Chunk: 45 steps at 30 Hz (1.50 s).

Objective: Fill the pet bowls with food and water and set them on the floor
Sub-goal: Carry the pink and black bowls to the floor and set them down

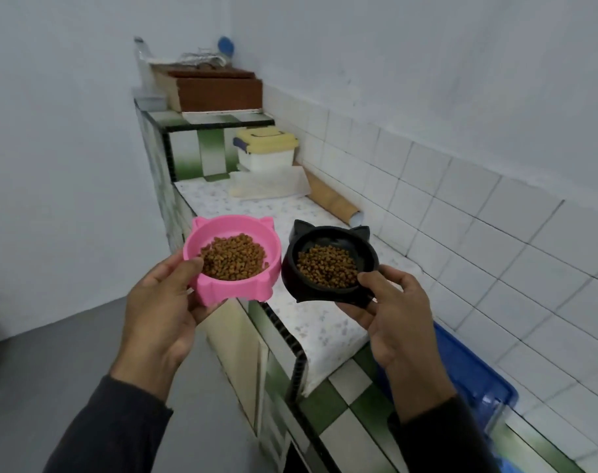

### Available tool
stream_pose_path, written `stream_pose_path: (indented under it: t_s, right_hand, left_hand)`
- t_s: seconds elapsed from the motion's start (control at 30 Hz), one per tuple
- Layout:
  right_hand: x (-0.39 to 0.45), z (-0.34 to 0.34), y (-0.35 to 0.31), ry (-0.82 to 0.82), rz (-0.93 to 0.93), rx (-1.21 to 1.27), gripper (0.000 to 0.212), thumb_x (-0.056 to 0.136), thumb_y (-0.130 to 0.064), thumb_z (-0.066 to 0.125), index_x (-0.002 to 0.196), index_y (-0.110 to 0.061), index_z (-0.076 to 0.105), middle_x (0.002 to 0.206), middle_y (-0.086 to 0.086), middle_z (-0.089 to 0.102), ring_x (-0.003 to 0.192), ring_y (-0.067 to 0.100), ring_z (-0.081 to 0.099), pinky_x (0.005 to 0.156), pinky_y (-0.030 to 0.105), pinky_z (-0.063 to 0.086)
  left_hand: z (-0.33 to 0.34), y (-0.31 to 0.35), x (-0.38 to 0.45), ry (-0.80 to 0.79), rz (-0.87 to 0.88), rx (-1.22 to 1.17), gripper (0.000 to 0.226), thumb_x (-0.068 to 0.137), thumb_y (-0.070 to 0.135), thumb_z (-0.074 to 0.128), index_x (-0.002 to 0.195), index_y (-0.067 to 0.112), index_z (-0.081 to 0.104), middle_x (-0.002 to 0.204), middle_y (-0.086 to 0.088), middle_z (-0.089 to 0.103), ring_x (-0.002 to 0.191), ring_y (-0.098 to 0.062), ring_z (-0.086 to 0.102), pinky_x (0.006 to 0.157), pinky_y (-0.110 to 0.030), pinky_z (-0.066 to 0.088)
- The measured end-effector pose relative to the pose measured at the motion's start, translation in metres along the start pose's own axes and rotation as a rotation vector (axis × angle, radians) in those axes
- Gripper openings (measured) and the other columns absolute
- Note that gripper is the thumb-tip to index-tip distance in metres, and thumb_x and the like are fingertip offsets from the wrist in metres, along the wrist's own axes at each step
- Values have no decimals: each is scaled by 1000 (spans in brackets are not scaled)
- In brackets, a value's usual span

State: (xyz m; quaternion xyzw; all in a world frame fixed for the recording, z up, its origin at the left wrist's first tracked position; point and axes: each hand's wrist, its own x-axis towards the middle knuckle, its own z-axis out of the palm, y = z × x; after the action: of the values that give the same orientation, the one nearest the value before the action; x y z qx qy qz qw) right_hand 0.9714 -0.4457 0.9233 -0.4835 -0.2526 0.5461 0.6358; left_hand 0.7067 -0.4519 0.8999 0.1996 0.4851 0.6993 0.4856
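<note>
Both arms reach forward at chest height. Left hand [161, 298] cups the pink cat-eared bowl [231, 259], thumb hooked over its rim; right hand [393, 315] pinches the black cat-eared bowl [328, 264] likewise, fingers seemingly curled beneath. Each holds brown kibble [234, 256], raised near the speckled countertop [311, 322] edge, above the grey floor [52, 363].

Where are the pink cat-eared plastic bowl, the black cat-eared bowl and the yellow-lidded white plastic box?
pink cat-eared plastic bowl [222, 289]: head view, on its front outer wall.
black cat-eared bowl [328, 237]: head view, on its bare inner back wall.
yellow-lidded white plastic box [265, 160]: head view, on its white front side.
</note>
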Motion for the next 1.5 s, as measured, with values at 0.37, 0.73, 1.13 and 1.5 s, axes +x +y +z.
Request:
stream_pose_path:
  t_s: [0.37, 0.73, 1.13, 1.5]
  right_hand:
    - [31, 172, 95, -233, 134, -45, 35, 91, 1, 68, 121, -9, 54, 108, 20, 69, 83, 31, 77, 63, 42, 62]
    - [77, 304, 166, -400, 287, -129, 40, 88, 4, 65, 124, -7, 53, 124, 23, 61, 101, 38, 71, 62, 43, 61]
    - [169, 433, 228, -493, 386, -233, 46, 87, 4, 64, 126, -17, 55, 119, 16, 67, 103, 35, 70, 62, 41, 61]
    - [240, 528, 291, -475, 454, -296, 44, 85, 6, 63, 119, -22, 56, 120, 16, 63, 102, 35, 69, 57, 36, 60]
  left_hand:
    - [-135, 59, 94, 234, 96, -72, 25, 94, 12, 71, 116, 22, 76, 109, -10, 79, 90, -26, 79, 69, -41, 62]
    - [-208, 84, 169, 482, 164, -127, 28, 96, 11, 67, 121, 22, 74, 113, -9, 77, 98, -29, 75, 65, -38, 61]
    - [-241, 103, 295, 598, 190, -136, 28, 97, 12, 65, 118, 26, 76, 119, -7, 75, 89, -24, 77, 66, -37, 60]
    - [-275, 104, 412, 655, 149, -150, 30, 97, 10, 63, 118, 28, 75, 120, -6, 76, 94, -26, 78, 72, -40, 61]
